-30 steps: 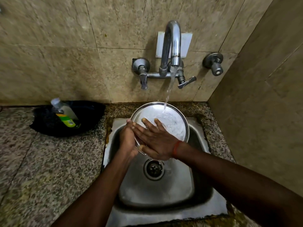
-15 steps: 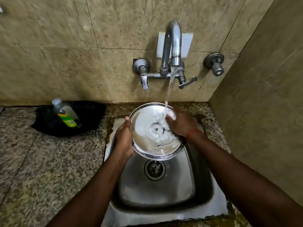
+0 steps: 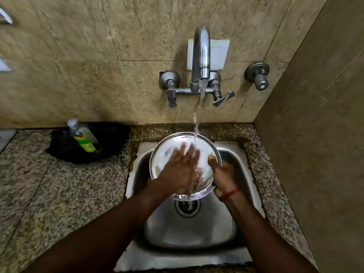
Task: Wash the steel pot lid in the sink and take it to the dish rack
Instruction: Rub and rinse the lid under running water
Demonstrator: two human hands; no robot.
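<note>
A bottle leans in a black bowl on the speckled counter, left of the sink. Over the basin, the left hand lies flat, fingers spread, on the tilted steel lid. Water from the wall tap strikes the lid. The right hand grips the lid's right rim, thumb on top.
</note>
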